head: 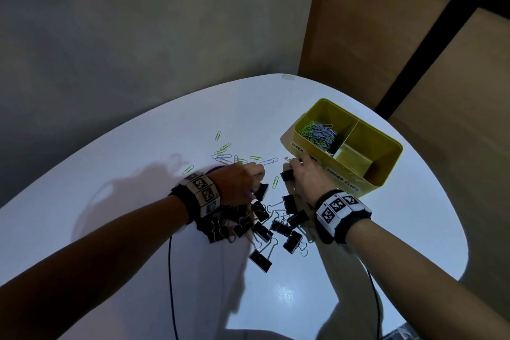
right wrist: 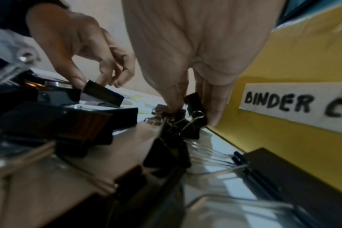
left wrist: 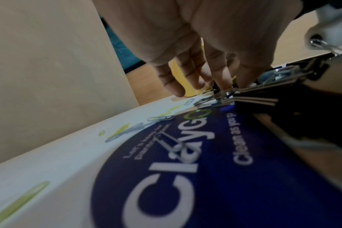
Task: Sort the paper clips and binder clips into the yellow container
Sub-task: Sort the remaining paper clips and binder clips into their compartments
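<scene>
A yellow container (head: 386, 171) with two compartments stands at the right of the white table (head: 138, 146). Its far compartment holds several paper clips (head: 320, 132); the near one, labelled "BINDER CLIPS" (right wrist: 295, 103), looks empty. My left hand (head: 258, 179) pinches a black binder clip (head: 261, 190) between thumb and fingers, also seen in the right wrist view as a black binder clip (right wrist: 101, 94). My right hand (head: 292, 168) pinches another black binder clip (head: 287, 175) just beside the container's wall (right wrist: 283, 61). A pile of several binder clips (head: 270, 226) lies between my wrists.
Loose green and white paper clips (head: 229, 154) are scattered beyond my left hand. A dark blue round printed sticker (left wrist: 205, 185) lies under the left wrist. Two thin cables (head: 171, 284) run off the near edge. A wooden panel (head: 372, 22) stands behind the table.
</scene>
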`<state>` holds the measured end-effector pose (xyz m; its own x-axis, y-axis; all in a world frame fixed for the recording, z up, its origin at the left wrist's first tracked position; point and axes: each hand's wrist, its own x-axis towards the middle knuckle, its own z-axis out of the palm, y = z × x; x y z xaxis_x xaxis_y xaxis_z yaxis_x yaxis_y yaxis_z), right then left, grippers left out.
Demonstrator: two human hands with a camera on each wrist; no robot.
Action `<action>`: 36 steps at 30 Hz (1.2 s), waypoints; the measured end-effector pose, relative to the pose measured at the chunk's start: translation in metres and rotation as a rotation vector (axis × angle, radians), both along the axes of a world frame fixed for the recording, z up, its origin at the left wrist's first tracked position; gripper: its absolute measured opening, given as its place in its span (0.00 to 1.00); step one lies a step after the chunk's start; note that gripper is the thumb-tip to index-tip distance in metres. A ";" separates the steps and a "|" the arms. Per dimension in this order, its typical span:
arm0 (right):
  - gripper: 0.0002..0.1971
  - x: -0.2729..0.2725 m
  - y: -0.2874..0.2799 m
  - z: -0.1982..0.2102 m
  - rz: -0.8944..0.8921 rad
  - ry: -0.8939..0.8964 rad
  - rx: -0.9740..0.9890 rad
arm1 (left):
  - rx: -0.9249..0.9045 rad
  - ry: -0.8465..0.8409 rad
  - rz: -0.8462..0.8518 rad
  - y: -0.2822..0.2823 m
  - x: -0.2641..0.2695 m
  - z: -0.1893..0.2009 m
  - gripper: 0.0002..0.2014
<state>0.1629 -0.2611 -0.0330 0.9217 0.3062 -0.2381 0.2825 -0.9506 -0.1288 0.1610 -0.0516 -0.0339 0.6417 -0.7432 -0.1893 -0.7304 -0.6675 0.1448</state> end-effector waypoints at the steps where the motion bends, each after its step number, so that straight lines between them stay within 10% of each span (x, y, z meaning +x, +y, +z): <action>1: 0.20 -0.003 0.000 0.000 0.008 -0.019 -0.001 | -0.018 0.024 0.024 0.005 0.000 0.001 0.06; 10: 0.28 -0.042 0.031 0.002 0.436 0.023 0.011 | -0.109 0.168 0.145 0.042 -0.015 -0.013 0.10; 19: 0.23 -0.048 0.032 -0.005 0.229 0.088 0.195 | -0.235 0.210 0.124 0.052 -0.038 -0.011 0.19; 29: 0.12 -0.053 0.013 -0.007 0.162 0.061 -0.030 | -0.218 0.166 0.018 0.054 -0.063 -0.018 0.23; 36: 0.27 -0.058 0.019 0.003 0.150 0.062 -0.097 | -0.271 0.206 0.165 0.078 -0.076 -0.011 0.21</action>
<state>0.1045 -0.2421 -0.0300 0.8502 0.4118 -0.3281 0.4161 -0.9073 -0.0606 0.0854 0.0268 -0.0446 0.7260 -0.6737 -0.1380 -0.5531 -0.6914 0.4648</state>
